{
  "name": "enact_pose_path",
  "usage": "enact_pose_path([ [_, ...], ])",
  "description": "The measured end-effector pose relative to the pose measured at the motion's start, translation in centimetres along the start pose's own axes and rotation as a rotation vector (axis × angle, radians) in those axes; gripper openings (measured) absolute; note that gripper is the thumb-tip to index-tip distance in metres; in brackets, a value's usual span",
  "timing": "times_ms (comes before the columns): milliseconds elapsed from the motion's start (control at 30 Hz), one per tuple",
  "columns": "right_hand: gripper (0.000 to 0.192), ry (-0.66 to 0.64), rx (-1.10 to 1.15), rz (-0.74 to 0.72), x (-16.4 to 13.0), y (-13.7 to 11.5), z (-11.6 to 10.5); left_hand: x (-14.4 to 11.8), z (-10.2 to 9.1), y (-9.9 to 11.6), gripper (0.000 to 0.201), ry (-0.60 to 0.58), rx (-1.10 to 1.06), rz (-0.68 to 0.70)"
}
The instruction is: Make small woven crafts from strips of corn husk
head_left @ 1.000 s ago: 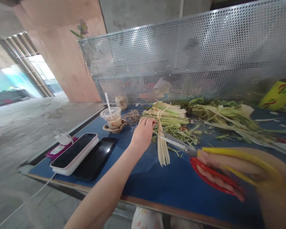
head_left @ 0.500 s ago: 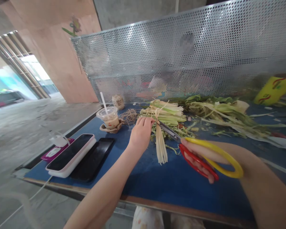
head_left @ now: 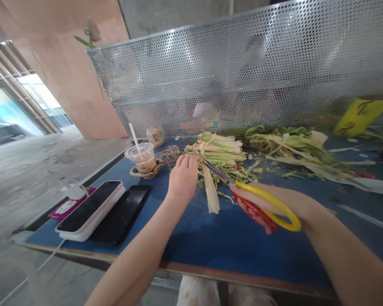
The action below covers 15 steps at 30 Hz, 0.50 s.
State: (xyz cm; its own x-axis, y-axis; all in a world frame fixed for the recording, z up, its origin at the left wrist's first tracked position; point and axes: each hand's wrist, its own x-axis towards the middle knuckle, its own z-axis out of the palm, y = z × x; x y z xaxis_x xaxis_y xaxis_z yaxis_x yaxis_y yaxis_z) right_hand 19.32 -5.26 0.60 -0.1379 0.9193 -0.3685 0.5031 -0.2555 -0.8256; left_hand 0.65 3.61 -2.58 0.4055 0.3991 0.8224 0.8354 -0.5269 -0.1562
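Scissors (head_left: 242, 189): your right hand (head_left: 274, 204) grips them, fingers closed through the red and yellow loops; the blades point up-left and meet the pale tie strands.
Tie strands (head_left: 210, 191): flat pale strips hanging from the bundle down onto the blue table (head_left: 230, 246), between your two hands.
Bundle (head_left: 221, 153): pale green stalks lying on their side on the table, just beyond the scissor tips.
Left hand (head_left: 182, 178): your fingers are curled down on the near end of the bundle, pressing it.
Cup (head_left: 143, 156): clear plastic, lidded, with a straw; it holds a tan drink, roughly half full, and sits in a brown holder left of the bundle.
Fibre coil (head_left: 170, 155): between cup and bundle.
Trimmings (head_left: 300, 148): loose green leaves heaped to the right, against the perforated screen (head_left: 274, 76).
Phones (head_left: 92, 208): two lying side by side near the table's left edge.
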Motion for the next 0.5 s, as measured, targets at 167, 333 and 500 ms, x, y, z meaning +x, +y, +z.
enact_pose_path([
  [167, 0.051, -0.064, -0.033, 0.052, 0.7, 0.1, 0.1, 0.0, -0.2, 0.3, 0.011, -0.024, -0.011, -0.006],
  [333, 0.054, -0.059, 0.066, 0.028, 1.5, 1.3, 0.1, 0.1, -0.5, 0.4, 0.010, -0.008, 0.000, -0.020],
  [500, 0.053, -0.080, 0.086, 0.027, 2.1, 2.2, -0.3, 0.1, -0.6, 0.4, 0.011, -0.033, -0.013, -0.045],
])
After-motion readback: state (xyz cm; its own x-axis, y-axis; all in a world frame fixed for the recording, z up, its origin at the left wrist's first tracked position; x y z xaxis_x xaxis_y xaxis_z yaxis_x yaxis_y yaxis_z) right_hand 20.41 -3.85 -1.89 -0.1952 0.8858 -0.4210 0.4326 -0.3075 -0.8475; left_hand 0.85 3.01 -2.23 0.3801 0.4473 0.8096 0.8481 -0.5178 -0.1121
